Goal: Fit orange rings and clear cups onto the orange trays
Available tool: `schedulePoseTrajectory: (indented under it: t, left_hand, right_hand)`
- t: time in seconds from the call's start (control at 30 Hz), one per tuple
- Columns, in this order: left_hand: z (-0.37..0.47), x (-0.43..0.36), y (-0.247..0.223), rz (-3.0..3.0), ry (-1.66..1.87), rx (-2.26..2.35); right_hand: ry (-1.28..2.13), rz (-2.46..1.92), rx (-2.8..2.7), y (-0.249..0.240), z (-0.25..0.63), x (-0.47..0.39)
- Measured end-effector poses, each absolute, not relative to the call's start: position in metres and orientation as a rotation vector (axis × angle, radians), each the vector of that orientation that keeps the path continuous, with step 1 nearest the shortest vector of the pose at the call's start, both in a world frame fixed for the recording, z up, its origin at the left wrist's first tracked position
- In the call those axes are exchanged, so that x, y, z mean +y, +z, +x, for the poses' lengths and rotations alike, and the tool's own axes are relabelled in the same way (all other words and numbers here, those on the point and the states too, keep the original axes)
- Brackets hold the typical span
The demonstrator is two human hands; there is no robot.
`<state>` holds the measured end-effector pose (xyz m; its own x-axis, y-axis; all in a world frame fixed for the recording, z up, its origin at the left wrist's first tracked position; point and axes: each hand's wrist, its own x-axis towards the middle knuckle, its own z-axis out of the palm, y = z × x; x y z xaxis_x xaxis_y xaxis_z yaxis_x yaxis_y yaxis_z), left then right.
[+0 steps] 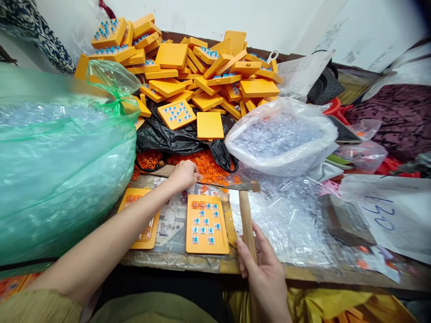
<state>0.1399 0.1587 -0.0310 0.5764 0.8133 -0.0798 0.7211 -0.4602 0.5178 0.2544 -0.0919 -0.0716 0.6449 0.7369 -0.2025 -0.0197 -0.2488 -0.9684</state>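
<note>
My right hand (pixel 264 271) is wrapped around the wooden handle of a hammer (pixel 247 215), its head up and level with the far side of the work board. My left hand (pixel 185 174) reaches to the edge of a heap of small orange rings (pixel 212 168); its fingers are bent together, and what they hold, if anything, is hidden. Between the hands lies a yellow panel (pixel 220 242) with several blue-and-clear pieces and two orange rings at its upper left. Another yellow panel (pixel 148 242), with orange and clear parts on it, is partly covered by my left forearm.
A big pile of yellow panels (pixel 171 56) stands at the back on black plastic (pixel 161 139). At left bulges a green bag (pixel 63 157) of clear parts. An open white bag (pixel 283 166) of clear pieces sits right, above loose clear plastic (pixel 292 220). The table's front edge (pixel 202 264) is near me.
</note>
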Motion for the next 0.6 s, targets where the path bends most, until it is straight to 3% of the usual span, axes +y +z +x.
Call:
schedulePoseTrajectory:
  t: [0.3,0.6]
  left_hand:
    - [0.141,0.154,-0.042,2.319,0.378,1.273]
    - [0.123,0.100,-0.035,2.288,0.511,0.926]
  right_hand:
    - [0.719,-1.645,-0.562,-0.066,0.245,-0.093]
    - [0.609,-1.778,-0.741,-0.060,0.254,-0.103]
